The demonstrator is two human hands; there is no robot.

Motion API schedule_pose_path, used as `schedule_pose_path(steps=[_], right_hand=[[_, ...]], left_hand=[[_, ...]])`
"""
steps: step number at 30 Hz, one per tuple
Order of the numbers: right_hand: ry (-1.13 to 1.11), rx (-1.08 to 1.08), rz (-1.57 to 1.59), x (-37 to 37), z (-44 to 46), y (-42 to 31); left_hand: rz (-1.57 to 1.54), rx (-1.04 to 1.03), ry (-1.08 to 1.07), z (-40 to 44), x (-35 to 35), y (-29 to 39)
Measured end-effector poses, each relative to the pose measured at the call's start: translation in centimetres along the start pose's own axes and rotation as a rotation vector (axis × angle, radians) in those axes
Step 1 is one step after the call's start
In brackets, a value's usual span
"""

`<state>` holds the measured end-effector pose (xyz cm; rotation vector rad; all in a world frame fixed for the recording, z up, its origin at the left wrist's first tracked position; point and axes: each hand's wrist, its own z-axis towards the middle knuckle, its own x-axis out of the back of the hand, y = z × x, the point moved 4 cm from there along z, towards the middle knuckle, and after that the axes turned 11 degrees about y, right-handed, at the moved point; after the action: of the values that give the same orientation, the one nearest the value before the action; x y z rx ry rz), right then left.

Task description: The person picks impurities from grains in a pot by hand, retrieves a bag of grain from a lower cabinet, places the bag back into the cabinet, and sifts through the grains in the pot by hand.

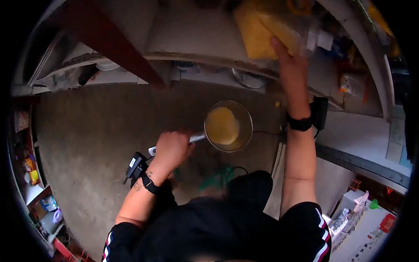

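My left hand [172, 148] is closed round the handle of a round sieve [249, 135] with a thin metal rim. A heap of yellow flour [222, 126] lies in the sieve, which hangs over the floor. My right hand [291, 63] reaches up to the shelf and grips a clear plastic bag of yellow flour [257, 35]. One finger lies along the bag's side; the others are partly hidden, and the bag is slightly blurred.
A shelf [192, 39] with a raised edge runs across the front, crossed by a dark red post [118, 39]. Under it sits a clear round lid or dish [247, 78]. Shelves with packets [31, 170] stand at left; a white surface [366, 231] holds small items at right.
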<state>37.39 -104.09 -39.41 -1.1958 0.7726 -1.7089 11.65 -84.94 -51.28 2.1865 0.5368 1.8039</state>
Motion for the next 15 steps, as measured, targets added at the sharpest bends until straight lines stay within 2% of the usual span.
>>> schedule_pose_path(steps=[4, 6, 8, 11, 15], right_hand=[[0.023, -0.203, 0.11, 0.0, -0.7, -0.9], [0.001, 0.097, -0.2, 1.0, -0.4, -0.6], [-0.095, 0.833, -0.885, 1.3, -1.4, -0.5], [-0.089, -0.061, -0.032, 3.1, -2.7, -0.4], [-0.062, -0.285, 0.007, 6.6, -6.5, -3.2]], left_hand=[[-0.038, -0.006, 0.023, -1.7, 4.4, 0.1], [-0.043, 0.001, 0.062, -2.5, 7.0, 0.6], [-0.042, 0.004, 0.078, -3.6, 9.5, 1.2], [-0.067, -0.005, 0.118, -5.7, 14.2, 2.6], [-0.054, 0.016, 0.082, -9.3, 20.3, 4.4]])
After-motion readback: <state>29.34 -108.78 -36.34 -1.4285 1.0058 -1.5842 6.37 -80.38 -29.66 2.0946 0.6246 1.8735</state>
